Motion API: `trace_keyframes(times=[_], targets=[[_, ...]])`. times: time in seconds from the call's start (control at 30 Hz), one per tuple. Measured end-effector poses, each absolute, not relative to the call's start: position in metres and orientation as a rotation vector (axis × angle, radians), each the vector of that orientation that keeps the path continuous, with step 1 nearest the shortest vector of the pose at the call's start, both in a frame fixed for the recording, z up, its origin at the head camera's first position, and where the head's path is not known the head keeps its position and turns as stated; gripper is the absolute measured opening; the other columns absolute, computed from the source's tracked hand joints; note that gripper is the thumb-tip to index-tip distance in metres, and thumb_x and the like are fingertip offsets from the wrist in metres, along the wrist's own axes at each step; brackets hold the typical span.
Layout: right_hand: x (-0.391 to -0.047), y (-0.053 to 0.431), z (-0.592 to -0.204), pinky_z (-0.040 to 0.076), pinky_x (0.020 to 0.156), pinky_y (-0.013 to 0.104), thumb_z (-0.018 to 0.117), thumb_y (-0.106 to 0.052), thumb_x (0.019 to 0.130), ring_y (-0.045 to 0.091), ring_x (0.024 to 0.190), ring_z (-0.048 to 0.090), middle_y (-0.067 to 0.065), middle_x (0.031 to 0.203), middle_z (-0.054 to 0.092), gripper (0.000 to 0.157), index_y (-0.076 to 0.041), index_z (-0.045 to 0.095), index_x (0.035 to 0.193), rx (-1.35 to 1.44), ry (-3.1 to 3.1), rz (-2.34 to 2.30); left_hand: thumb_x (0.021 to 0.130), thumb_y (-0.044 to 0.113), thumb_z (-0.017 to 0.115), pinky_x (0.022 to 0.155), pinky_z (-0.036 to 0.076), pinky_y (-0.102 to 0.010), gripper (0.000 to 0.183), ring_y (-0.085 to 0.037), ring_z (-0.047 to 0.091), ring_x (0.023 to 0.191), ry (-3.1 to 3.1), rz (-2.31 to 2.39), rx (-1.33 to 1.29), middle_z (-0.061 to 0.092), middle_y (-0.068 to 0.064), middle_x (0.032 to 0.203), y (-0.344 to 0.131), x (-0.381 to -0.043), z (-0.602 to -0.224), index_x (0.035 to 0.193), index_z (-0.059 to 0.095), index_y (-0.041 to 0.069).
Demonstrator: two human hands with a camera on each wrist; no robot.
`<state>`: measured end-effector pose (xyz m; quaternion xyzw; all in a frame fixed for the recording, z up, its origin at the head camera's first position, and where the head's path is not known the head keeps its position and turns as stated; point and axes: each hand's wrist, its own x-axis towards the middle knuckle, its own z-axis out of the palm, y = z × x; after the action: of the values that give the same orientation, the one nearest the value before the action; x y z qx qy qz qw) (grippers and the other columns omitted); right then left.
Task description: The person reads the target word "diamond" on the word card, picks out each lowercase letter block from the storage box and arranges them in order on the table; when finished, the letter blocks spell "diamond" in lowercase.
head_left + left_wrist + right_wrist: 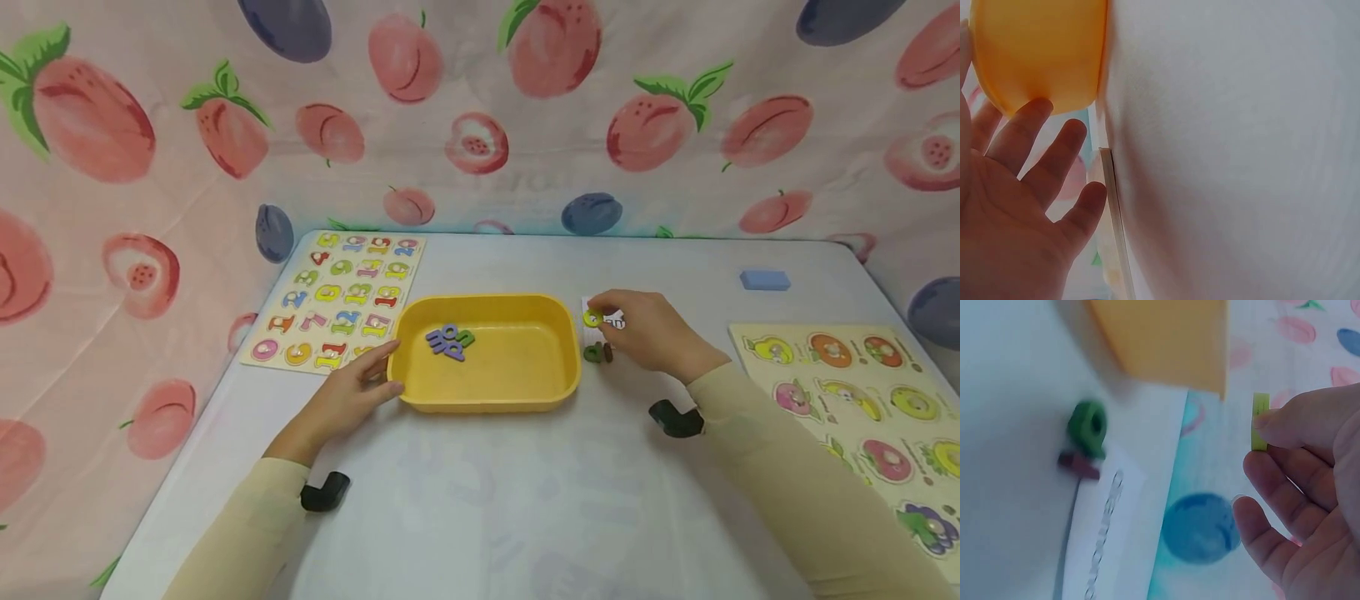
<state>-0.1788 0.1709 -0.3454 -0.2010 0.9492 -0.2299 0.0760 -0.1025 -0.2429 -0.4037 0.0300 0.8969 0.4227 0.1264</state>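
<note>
I have a yellow-green letter piece (592,318) in the right hand (637,329), pinched between thumb and fingertips, the grip closed down to the piece's thickness. The right-wrist feed gives it to me edge-on, so I cannot tell which letter it is. From the head, it sits in front of a white card (1107,550) with a line of printed lettering, just off the right end of the yellow tray (510,367). At the card's near edge I see a green letter (592,353) and a brown piece (608,353) close together; the wrist feed blurs both.

My left hand (351,396) is at the tray's left end, fingers spread and fairly straight, fingertips against the wall, nothing grasped. Inside the tray, left of its middle, purple letters (454,352) and another green one (467,338) lie bunched together.

Further out on the white counter (465,483), a number board (311,293) lies behind and left of the tray, a fruit board (832,379) is partly under the right sleeve (787,467) in my view, and a blue block (765,280) rests beyond it.
</note>
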Motion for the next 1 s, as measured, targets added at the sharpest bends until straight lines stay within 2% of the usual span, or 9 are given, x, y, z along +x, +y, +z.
trace_keyframes(times=[0.23, 0.47, 0.73, 1.0], targets=[[-0.177, 0.194, -0.359, 0.046, 0.101, 0.056, 0.058, -0.011, 0.098, 0.039, 0.12, 0.054, 0.021, 0.129, 0.061, 0.039, 0.002, 0.058, 0.135, -0.453, 2.83, -0.682, 0.095, 0.037, 0.07, 0.114, 0.027, -0.059, 0.071, -0.037, 0.044, 0.137, 2.608, 1.218, 0.083, 0.047, -0.017, 0.15, -0.243, -0.103, -0.402, 0.156, 0.037, 0.025], [-0.176, 0.207, -0.373, 0.045, 0.101, 0.058, 0.058, -0.01, 0.098, 0.042, 0.121, 0.054, 0.023, 0.128, 0.062, 0.038, 0.002, 0.059, 0.134, -0.405, 2.823, -0.664, 0.095, 0.036, 0.07, 0.114, 0.027, -0.06, 0.071, -0.037, 0.044, 0.137, 2.614, 1.214, 0.084, 0.048, -0.017, 0.149, -0.242, -0.102, -0.402, 0.157, 0.037, 0.024], [-0.176, 0.214, -0.385, 0.038, 0.107, 0.059, 0.059, -0.009, 0.097, 0.043, 0.126, 0.051, 0.023, 0.13, 0.061, 0.041, 0.003, 0.056, 0.137, -0.371, 2.777, -0.686, 0.094, 0.037, 0.07, 0.114, 0.027, -0.059, 0.072, -0.037, 0.044, 0.138, 2.625, 1.205, 0.075, 0.045, -0.016, 0.151, -0.242, -0.102, -0.403, 0.157, 0.037, 0.025], [-0.176, 0.214, -0.399, 0.04, 0.106, 0.058, 0.058, -0.006, 0.097, 0.042, 0.123, 0.053, 0.024, 0.126, 0.062, 0.037, 0.004, 0.059, 0.132, -0.404, 2.786, -0.696, 0.094, 0.038, 0.071, 0.113, 0.029, -0.059, 0.072, -0.037, 0.044, 0.138, 2.62, 1.212, 0.075, 0.046, -0.016, 0.152, -0.242, -0.102, -0.403, 0.157, 0.037, 0.025]])
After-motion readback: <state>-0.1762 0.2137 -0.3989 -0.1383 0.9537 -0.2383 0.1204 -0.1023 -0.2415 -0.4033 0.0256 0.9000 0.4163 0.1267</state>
